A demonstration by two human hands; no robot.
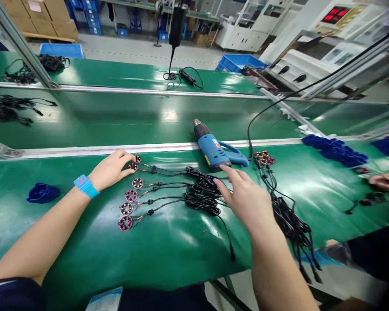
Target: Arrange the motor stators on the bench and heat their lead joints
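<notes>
My left hand (pixel 115 168), with a blue strap on its wrist, has its thumb and fingers on a small ring-shaped coil at the top of a column of coils. Below it lie several more coils, among them a red-and-black one (pixel 125 223). Their black cables run right into coiled bundles (pixel 202 192). My right hand (pixel 243 194) is beside these bundles, thumb and index finger apart, near the rear end of a blue heat gun (pixel 210 149). Whether its curled fingers touch a cable is hidden.
More coils with cables (pixel 290 220) hang over the front edge at right. Blue caps (pixel 335 149) lie at the back right, one blue cap (pixel 43 193) at left. Another person's hand (pixel 387 182) is at the far right. A metal rail (pixel 116 149) crosses behind.
</notes>
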